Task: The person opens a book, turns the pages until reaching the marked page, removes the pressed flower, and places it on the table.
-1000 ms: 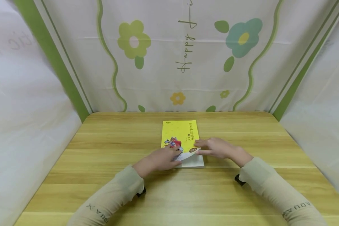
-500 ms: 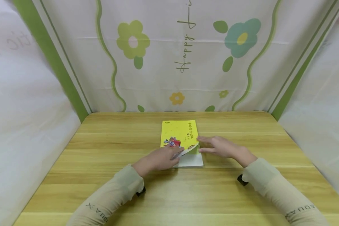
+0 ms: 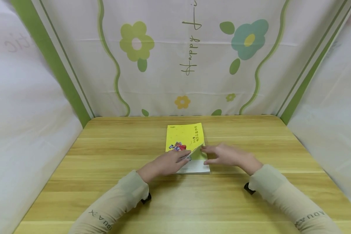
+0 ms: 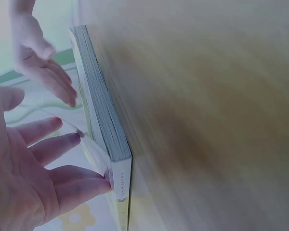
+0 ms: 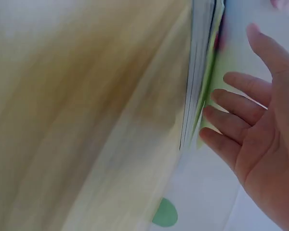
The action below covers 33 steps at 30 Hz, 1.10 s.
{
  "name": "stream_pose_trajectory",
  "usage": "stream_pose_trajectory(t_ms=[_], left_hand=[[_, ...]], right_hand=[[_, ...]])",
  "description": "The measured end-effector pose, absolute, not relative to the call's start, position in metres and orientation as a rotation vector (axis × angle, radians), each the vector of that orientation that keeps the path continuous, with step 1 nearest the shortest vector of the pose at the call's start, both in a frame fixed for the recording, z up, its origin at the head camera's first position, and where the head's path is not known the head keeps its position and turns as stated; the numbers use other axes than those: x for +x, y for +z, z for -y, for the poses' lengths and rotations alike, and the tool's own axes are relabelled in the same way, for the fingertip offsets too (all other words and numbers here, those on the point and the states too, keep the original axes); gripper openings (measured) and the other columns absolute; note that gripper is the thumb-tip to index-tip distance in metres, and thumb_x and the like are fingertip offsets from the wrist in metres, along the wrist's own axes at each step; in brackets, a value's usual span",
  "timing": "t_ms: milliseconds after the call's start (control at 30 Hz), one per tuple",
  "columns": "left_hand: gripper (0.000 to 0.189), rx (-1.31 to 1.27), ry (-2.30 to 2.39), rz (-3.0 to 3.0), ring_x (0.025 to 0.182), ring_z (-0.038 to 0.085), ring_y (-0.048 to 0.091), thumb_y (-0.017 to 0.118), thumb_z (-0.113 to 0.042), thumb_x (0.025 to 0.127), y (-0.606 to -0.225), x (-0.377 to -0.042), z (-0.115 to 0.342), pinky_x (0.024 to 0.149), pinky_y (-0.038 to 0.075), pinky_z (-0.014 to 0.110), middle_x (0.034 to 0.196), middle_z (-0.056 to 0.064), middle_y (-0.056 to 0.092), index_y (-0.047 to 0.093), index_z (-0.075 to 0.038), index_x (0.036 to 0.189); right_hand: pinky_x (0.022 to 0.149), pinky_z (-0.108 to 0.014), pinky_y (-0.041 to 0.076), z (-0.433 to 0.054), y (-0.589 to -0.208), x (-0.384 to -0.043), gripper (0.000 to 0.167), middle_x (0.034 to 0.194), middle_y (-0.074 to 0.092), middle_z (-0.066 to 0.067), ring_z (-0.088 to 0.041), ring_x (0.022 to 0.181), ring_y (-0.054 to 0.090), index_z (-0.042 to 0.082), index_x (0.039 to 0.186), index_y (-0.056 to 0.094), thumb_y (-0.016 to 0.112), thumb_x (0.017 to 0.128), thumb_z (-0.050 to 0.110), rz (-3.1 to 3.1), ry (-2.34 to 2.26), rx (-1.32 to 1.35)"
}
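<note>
A yellow paperback book (image 3: 175,133) lies on the table, its front cover bent up at the lower right so the white first page (image 3: 197,166) shows. My left hand (image 3: 165,162) has its fingers on top of the cover and its thumb at the underside, holding the cover's lower edge. In the left wrist view, the raised cover runs past the left fingers (image 4: 62,142) above the page block (image 4: 98,91). At the book's right edge is my right hand (image 3: 226,155), its loosely extended fingertips at the lifted cover. The right wrist view has those fingers (image 5: 241,103) beside the cover's edge.
The book stands alone on a wooden table (image 3: 120,130). A white curtain (image 3: 163,87) with printed flowers hangs behind the table's back edge, and pale curtains (image 3: 32,97) flank both sides. Both sleeves (image 3: 117,198) extend over the near part of the table.
The cover's lower right corner has risen and curled back toward the upper left, baring more of the first page. The left hand stays nearly in place; the right hand's fingers have shifted slightly.
</note>
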<state>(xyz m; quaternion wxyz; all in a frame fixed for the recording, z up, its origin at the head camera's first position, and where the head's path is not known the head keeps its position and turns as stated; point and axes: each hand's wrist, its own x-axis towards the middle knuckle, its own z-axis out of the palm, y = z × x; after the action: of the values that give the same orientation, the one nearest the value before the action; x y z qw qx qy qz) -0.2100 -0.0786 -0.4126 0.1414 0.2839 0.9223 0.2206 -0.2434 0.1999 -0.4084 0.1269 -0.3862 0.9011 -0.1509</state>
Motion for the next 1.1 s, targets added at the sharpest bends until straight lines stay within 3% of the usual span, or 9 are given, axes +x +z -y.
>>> stream_pose_trajectory(t_ms=[133, 333, 467, 533, 600, 800, 933, 1100], left_hand=[[0.052, 0.776, 0.702, -2.671, 0.129, 0.022, 0.058, 0.040, -0.045, 0.111, -0.413, -0.210, 0.077, 0.108, 0.045, 0.046, 0.144, 0.005, 0.060, 0.050, -0.018, 0.154], [0.046, 0.735, 0.771, -2.698, 0.097, 0.020, 0.061, 0.041, -0.035, 0.112, -0.414, -0.211, 0.077, 0.089, 0.051, 0.043, 0.117, 0.007, 0.069, 0.059, -0.007, 0.144], [0.046, 0.693, 0.771, -2.752, 0.108, 0.025, 0.065, 0.042, -0.032, 0.112, -0.414, -0.212, 0.077, 0.094, 0.052, 0.046, 0.124, 0.016, 0.069, 0.061, 0.000, 0.138], [0.048, 0.680, 0.788, -2.789, 0.122, 0.029, 0.062, 0.043, -0.030, 0.112, -0.414, -0.212, 0.078, 0.103, 0.049, 0.047, 0.136, 0.021, 0.063, 0.057, 0.004, 0.142], [0.048, 0.668, 0.859, -2.804, 0.122, 0.030, 0.062, 0.046, -0.026, 0.110, -0.414, -0.212, 0.078, 0.101, 0.051, 0.046, 0.138, 0.022, 0.061, 0.052, 0.005, 0.146], [0.068, 0.665, 1.080, -2.894, 0.121, 0.028, 0.061, 0.062, -0.016, 0.103, -0.411, -0.211, 0.080, 0.097, 0.054, 0.044, 0.146, 0.018, 0.055, 0.030, -0.006, 0.161], [0.090, 0.785, 1.039, -3.101, 0.131, 0.034, 0.052, 0.071, -0.008, 0.093, -0.408, -0.211, 0.084, 0.105, 0.048, 0.046, 0.155, 0.020, 0.041, 0.017, -0.007, 0.164], [0.087, 0.929, 0.727, -3.366, 0.149, 0.043, 0.027, 0.074, -0.006, 0.086, -0.407, -0.213, 0.088, 0.111, 0.036, 0.061, 0.165, 0.019, 0.025, 0.029, -0.005, 0.161]], right_hand=[[0.112, -0.053, 0.039, -0.192, -0.416, -0.242, 0.071, 0.154, 0.047, -0.017, -0.039, 0.143, 0.042, 0.005, 0.145, 0.058, 0.070, 0.094, 0.052, -2.592, -0.387, -1.192], [0.113, -0.055, 0.036, -0.185, -0.421, -0.239, 0.074, 0.157, 0.042, -0.021, -0.042, 0.145, 0.037, 0.002, 0.143, 0.060, 0.073, 0.091, 0.054, -2.606, -0.338, -1.233], [0.112, -0.055, 0.038, -0.182, -0.421, -0.237, 0.072, 0.154, 0.046, -0.020, -0.043, 0.142, 0.042, 0.005, 0.143, 0.061, 0.076, 0.090, 0.051, -2.583, -0.379, -1.254], [0.112, -0.056, 0.038, -0.181, -0.421, -0.237, 0.070, 0.153, 0.047, -0.020, -0.044, 0.141, 0.042, 0.006, 0.142, 0.062, 0.077, 0.089, 0.049, -2.574, -0.395, -1.263], [0.112, -0.056, 0.038, -0.181, -0.420, -0.237, 0.069, 0.153, 0.047, -0.019, -0.045, 0.141, 0.041, 0.008, 0.142, 0.062, 0.078, 0.089, 0.049, -2.567, -0.406, -1.265], [0.112, -0.057, 0.037, -0.182, -0.420, -0.238, 0.068, 0.154, 0.046, -0.021, -0.047, 0.142, 0.040, 0.007, 0.142, 0.063, 0.079, 0.089, 0.047, -2.548, -0.419, -1.265], [0.112, -0.057, 0.037, -0.183, -0.420, -0.238, 0.068, 0.154, 0.046, -0.021, -0.047, 0.142, 0.039, 0.007, 0.142, 0.062, 0.079, 0.089, 0.046, -2.534, -0.425, -1.257], [0.112, -0.056, 0.037, -0.184, -0.420, -0.239, 0.069, 0.155, 0.045, -0.020, -0.045, 0.143, 0.039, 0.008, 0.143, 0.062, 0.080, 0.088, 0.046, -2.529, -0.428, -1.250]])
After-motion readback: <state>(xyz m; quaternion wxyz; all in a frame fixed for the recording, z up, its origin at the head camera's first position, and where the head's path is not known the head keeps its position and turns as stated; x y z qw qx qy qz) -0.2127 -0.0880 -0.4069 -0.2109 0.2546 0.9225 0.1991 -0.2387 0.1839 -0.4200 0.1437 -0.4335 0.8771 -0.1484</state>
